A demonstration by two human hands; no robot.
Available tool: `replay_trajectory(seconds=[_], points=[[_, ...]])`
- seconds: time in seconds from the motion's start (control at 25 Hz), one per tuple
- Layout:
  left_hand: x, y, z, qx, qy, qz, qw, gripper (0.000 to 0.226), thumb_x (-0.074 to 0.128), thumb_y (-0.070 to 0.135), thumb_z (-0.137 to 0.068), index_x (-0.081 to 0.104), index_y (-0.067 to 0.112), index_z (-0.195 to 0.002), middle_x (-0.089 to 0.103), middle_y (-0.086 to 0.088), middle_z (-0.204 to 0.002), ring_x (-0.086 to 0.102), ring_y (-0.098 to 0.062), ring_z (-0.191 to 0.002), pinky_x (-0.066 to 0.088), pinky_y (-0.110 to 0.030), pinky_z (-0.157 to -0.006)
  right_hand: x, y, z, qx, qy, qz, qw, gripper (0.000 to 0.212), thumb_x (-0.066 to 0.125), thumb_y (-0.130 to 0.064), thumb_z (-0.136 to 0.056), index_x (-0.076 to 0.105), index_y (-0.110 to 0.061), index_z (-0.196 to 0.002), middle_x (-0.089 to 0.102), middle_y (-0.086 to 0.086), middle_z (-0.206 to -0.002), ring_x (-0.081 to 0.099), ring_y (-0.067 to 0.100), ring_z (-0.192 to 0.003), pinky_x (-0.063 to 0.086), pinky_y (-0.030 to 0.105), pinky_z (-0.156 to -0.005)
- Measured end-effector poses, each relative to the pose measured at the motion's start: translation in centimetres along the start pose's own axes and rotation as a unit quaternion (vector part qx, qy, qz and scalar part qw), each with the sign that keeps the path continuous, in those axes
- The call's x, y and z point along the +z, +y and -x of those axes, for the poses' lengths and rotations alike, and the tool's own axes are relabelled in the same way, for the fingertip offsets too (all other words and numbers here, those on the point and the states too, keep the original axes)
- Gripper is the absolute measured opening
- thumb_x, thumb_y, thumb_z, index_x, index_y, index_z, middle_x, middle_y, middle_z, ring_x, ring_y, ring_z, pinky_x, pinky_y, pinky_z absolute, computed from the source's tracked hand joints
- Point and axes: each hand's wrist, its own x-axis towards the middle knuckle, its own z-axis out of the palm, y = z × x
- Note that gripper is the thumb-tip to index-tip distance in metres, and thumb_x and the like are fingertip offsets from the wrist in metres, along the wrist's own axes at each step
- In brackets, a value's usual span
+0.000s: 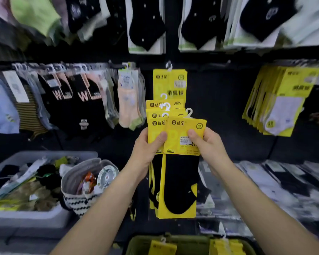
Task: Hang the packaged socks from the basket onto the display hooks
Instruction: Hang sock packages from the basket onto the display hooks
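Observation:
I hold a fanned stack of yellow sock packs [156, 115], each with black socks and a white plastic hanger. My left hand [147, 150] grips the stack from the left. My right hand [209, 144] pinches the front yellow pack [182, 162], slightly apart from the others. Behind them one yellow pack [170, 83] hangs on a display hook [168, 65] on the dark wall. A green basket [140, 243] at the bottom edge holds more yellow packs [162, 247].
Other sock packs hang left [66, 91], above [145, 24] and right [276, 100]. A grey bin [26, 216] of loose socks and a patterned bag [81, 197] sit at lower left. Flat packs [265, 181] cover the shelf at right.

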Motion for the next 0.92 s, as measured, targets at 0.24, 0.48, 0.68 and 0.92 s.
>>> replay_trajectory(seconds=[0.24,0.48,0.68,0.92], points=[[-0.4,4.2,-4.8,0.107,0.102,-0.022,0.989,0.018,0.066,0.032,-0.084,0.066,0.042,-0.098,0.072,0.020,-0.094,0.068,-0.006,-0.092,0.054,-0.017,-0.068,0.5,-4.1,-5.7,-0.019,0.115,-0.019,0.993,0.009,0.056,-0.021,-0.093,0.063,-0.018,-0.097,0.070,0.003,-0.102,0.067,0.016,-0.092,0.056,0.036,-0.081],[-3.7,6.5,-6.1,0.126,0.195,-0.069,0.970,0.010,0.063,0.038,-0.084,0.056,0.036,-0.091,0.067,0.013,-0.097,0.065,-0.003,-0.087,0.050,-0.019,-0.068,2.0,-7.4,-10.6,-0.028,0.112,0.068,0.991,0.015,0.046,-0.026,-0.095,0.057,-0.017,-0.090,0.066,0.010,-0.101,0.064,0.029,-0.095,0.051,0.050,-0.087],[-3.8,8.3,-5.6,0.163,0.158,-0.136,0.964,0.013,0.065,0.027,-0.085,0.054,0.033,-0.088,0.065,0.013,-0.090,0.062,0.013,-0.070,0.047,-0.006,-0.056,3.8,-7.1,-12.1,-0.023,0.090,0.127,0.988,0.017,0.046,-0.029,-0.095,0.055,-0.014,-0.091,0.064,0.006,-0.096,0.062,0.026,-0.093,0.051,0.043,-0.084],[-4.2,7.7,-4.1,0.131,0.160,-0.111,0.972,0.012,0.063,0.035,-0.082,0.056,0.031,-0.092,0.068,0.000,-0.103,0.067,-0.019,-0.094,0.054,-0.038,-0.080,3.8,-6.6,-10.2,-0.098,0.203,0.150,0.963,0.020,0.059,-0.036,-0.086,0.047,-0.025,-0.097,0.055,-0.003,-0.099,0.054,0.012,-0.090,0.046,0.027,-0.076]])
